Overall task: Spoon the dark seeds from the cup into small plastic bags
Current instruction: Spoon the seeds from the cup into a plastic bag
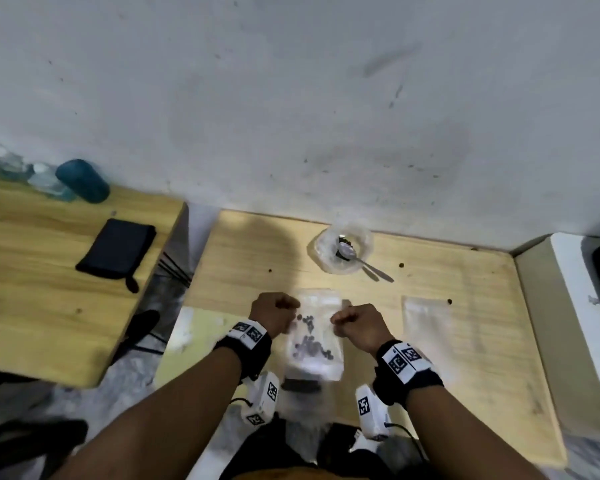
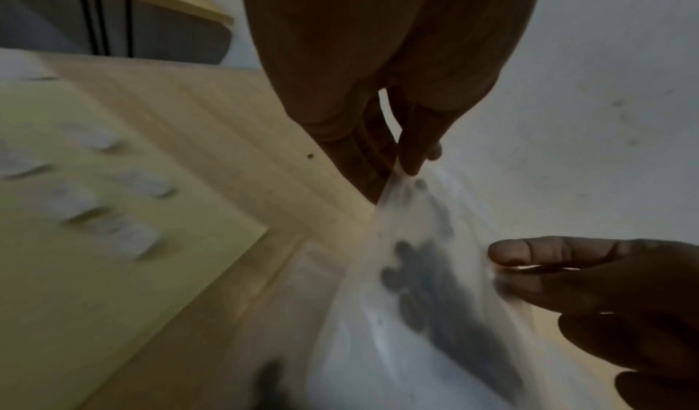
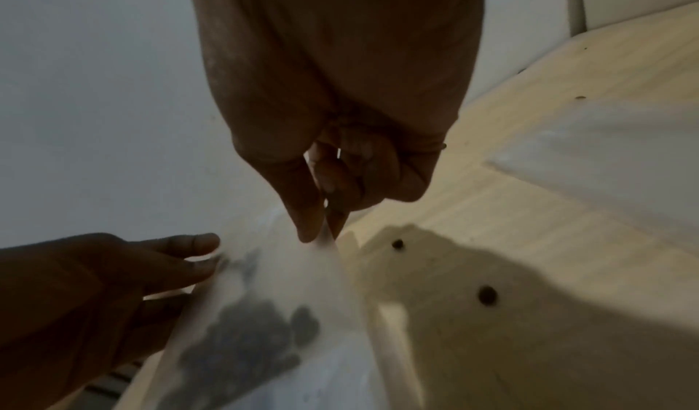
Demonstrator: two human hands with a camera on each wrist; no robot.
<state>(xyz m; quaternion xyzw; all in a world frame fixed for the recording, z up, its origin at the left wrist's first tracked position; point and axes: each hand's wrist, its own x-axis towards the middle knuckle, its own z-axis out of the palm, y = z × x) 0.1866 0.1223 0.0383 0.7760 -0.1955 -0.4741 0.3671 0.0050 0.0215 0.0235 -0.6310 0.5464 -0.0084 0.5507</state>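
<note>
A small clear plastic bag with dark seeds inside hangs above the light wooden table, held up between both hands. My left hand pinches the bag's top left edge, thumb against fingertips. My right hand pinches the top right edge in the same way. In both wrist views the bag shows as a blurred film with a dark clump of seeds. At the table's far edge stands the clear cup holding dark seeds, with a metal spoon resting in it.
An empty clear bag lies flat on the table to the right. Loose seeds dot the tabletop. A pale yellow sheet with small white pieces lies at the left. A second table at far left holds a black pouch and bottles.
</note>
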